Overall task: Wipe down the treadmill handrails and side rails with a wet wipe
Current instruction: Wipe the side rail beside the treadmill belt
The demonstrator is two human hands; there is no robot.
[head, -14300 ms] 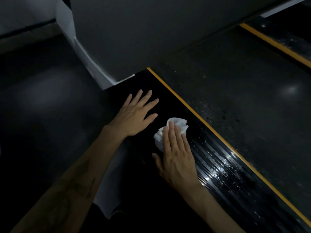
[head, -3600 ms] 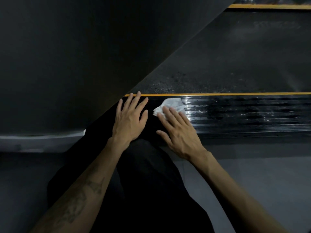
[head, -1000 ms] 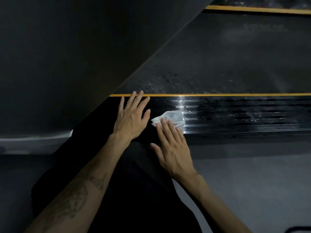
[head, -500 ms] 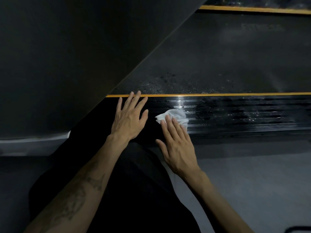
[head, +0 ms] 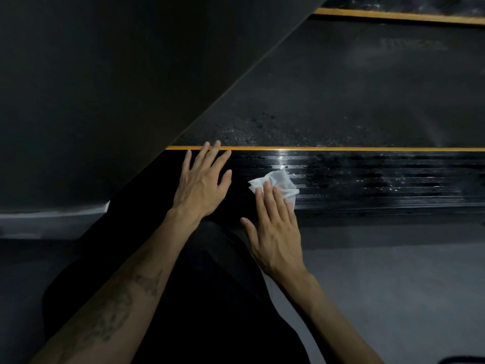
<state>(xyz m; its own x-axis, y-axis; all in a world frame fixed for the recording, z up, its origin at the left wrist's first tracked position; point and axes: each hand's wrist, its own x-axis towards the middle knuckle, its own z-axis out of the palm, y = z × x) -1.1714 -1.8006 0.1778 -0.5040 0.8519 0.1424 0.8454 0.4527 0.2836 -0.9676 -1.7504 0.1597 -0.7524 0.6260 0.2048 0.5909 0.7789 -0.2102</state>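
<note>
— Where's the wipe?

— The white wipe lies crumpled on the ribbed black side rail, under the straight fingers of the right hand, which presses it flat.

— And the other hand?

— The left hand rests just to the left on the same rail, fingers spread, holding nothing; its fingertips reach the yellow stripe. The dark belt lies on the far side.
</note>
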